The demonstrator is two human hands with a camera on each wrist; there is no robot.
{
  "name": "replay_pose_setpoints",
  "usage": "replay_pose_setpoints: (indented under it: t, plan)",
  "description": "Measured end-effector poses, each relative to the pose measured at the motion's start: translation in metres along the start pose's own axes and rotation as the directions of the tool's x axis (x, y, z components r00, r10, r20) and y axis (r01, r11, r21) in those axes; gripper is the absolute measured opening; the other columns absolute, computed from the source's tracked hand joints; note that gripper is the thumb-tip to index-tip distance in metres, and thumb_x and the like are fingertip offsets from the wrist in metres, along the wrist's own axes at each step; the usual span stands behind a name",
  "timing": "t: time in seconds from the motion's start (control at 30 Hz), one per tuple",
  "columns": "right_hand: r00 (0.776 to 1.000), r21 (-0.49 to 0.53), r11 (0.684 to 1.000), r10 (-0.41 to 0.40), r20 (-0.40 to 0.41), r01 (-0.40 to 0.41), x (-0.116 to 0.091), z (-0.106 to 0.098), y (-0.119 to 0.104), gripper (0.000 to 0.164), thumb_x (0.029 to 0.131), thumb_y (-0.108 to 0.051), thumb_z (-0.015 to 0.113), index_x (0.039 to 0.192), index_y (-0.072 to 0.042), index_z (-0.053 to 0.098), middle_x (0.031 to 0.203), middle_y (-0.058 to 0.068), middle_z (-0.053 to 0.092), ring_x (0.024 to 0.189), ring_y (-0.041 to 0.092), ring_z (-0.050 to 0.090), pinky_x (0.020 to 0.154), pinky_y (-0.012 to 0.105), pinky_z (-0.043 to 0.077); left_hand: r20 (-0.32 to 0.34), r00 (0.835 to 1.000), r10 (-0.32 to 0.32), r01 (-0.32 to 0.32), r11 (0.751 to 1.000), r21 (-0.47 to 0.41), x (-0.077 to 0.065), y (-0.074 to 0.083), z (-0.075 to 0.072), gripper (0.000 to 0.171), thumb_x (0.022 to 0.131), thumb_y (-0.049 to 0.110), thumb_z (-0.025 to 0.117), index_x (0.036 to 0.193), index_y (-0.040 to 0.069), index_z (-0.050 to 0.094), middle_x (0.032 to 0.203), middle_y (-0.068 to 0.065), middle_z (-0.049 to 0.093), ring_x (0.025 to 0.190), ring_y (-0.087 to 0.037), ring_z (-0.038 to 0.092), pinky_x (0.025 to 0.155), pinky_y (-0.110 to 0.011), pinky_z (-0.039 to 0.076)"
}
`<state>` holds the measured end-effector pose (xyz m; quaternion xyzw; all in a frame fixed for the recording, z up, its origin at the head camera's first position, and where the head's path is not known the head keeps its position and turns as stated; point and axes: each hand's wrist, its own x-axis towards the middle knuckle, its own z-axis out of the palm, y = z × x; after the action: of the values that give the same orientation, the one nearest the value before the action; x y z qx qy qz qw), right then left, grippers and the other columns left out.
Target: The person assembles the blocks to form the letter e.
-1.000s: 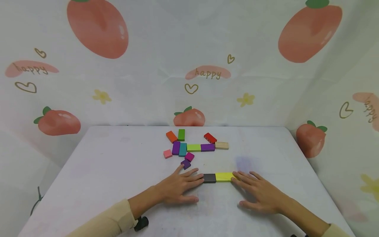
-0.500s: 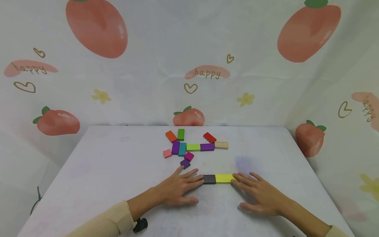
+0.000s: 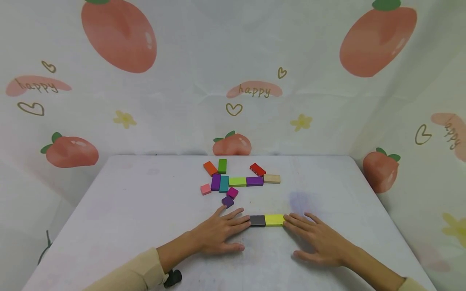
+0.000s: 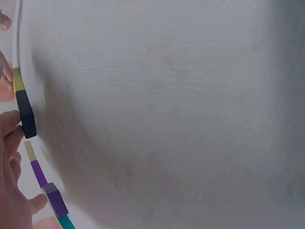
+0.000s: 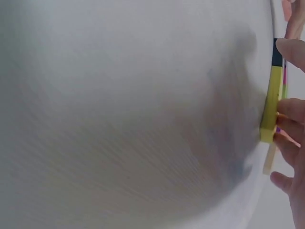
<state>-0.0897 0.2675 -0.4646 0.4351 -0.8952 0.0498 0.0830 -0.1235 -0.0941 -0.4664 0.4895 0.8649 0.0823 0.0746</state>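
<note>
A black block (image 3: 257,221) and a yellow block (image 3: 274,220) lie flat, end to end, in one row near the middle of the table. My left hand (image 3: 220,232) has its fingers spread, fingertips at the black block's left end. One of its fingers reaches to a dark purple block (image 3: 227,201). At the right end of the row, the fingertips of my right hand (image 3: 316,240) touch the yellow block, and its thumb points apart to the left. In the right wrist view the fingers lie along the far side of the yellow block (image 5: 271,102).
Farther back, a cluster of coloured blocks includes a light green block (image 3: 238,182), a teal block (image 3: 223,184) and a wooden block (image 3: 272,178). Orange (image 3: 210,168) and red (image 3: 257,169) blocks lie at its back. A printed cloth (image 3: 174,101) hangs behind the table (image 3: 145,210).
My right fingertips have shifted slightly left along the yellow block's end. The left hand and the cluster of blocks stay almost as they were.
</note>
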Motion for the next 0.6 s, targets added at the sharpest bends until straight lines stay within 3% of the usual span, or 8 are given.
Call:
replay_pose_setpoints:
  t: [0.2, 0.33, 0.47, 0.6]
  plan:
    - [1.000, 0.016, 1.000, 0.010, 0.009, -0.010, 0.000, 0.000, 0.001, 0.071, 0.089, -0.057, 0.065, 0.145, -0.014, 0.053, 0.150, 0.000, 0.049, 0.135, 0.020, 0.049, 0.110, 0.041, 0.025, -0.006, 1.000, -0.002, 0.002, 1.000, -0.019, 0.000, 0.001, 0.000, 0.072, 0.099, 0.066, 0.033, 0.156, 0.023, 0.034, 0.161, 0.006, 0.030, 0.152, -0.022, 0.017, 0.112, -0.068, 0.022]
    - [0.999, 0.046, 0.998, 0.036, 0.037, -0.037, 0.000, 0.001, 0.002, 0.070, 0.090, -0.056, 0.064, 0.145, -0.016, 0.053, 0.151, -0.001, 0.049, 0.136, 0.019, 0.048, 0.101, 0.052, 0.042, -0.021, 0.999, -0.039, 0.038, 0.999, -0.035, -0.002, -0.002, -0.001, 0.070, 0.100, 0.065, 0.034, 0.156, 0.024, 0.034, 0.162, 0.005, 0.029, 0.152, -0.021, 0.017, 0.113, -0.066, 0.022]
    - [0.996, 0.061, 0.996, 0.055, 0.067, -0.059, 0.001, 0.000, 0.002, 0.069, 0.091, -0.058, 0.063, 0.145, -0.016, 0.053, 0.151, 0.000, 0.049, 0.136, 0.019, 0.048, 0.099, 0.055, 0.045, -0.091, 0.987, -0.136, 0.136, 0.991, -0.005, -0.007, -0.012, -0.002, 0.068, 0.100, 0.060, 0.042, 0.155, 0.021, 0.037, 0.161, 0.002, 0.031, 0.151, -0.021, 0.018, 0.114, -0.064, 0.022]
    - [0.994, 0.063, 0.995, 0.066, 0.087, -0.072, 0.002, -0.002, 0.001, 0.069, 0.091, -0.059, 0.061, 0.145, -0.016, 0.054, 0.151, 0.000, 0.049, 0.136, 0.019, 0.048, 0.099, 0.055, 0.045, -0.180, 0.955, -0.236, 0.246, 0.968, 0.040, -0.012, -0.021, -0.002, 0.067, 0.098, 0.056, 0.049, 0.152, 0.017, 0.043, 0.159, -0.001, 0.037, 0.150, -0.023, 0.024, 0.114, -0.064, 0.023]
